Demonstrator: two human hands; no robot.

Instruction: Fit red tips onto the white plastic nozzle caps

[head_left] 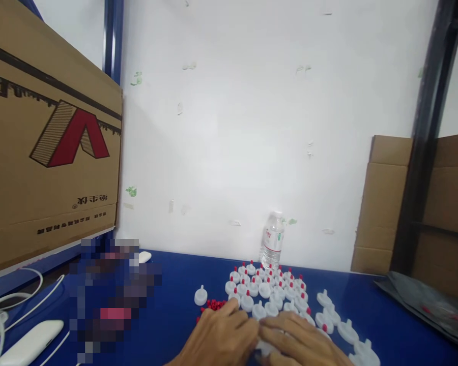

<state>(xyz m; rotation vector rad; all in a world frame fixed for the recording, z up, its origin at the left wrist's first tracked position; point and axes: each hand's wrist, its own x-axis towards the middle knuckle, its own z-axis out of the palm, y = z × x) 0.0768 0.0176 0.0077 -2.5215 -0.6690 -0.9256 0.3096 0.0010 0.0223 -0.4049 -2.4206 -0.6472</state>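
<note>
My left hand [223, 330] and my right hand [303, 338] meet at the bottom middle, both with fingers curled in. Between them shows part of a white nozzle cap [266, 348], gripped from both sides; the fingertips are mostly hidden. Just beyond my left hand lies a small pile of red tip caps [216, 305]. A group of white nozzle caps [265, 290], many topped with red tips, stands upright past my hands. Several white nozzle caps [347, 331], mostly without red tips, lie to the right of my right hand. One white nozzle cap [200, 296] stands alone at the left.
A water bottle [273, 241] stands against the white wall on the blue table [168, 284]. At left are a large cardboard box [53, 137], white cables and a white device [32, 343]. A grey plastic bag [423, 305] lies at right, near folded cardboard [383, 203].
</note>
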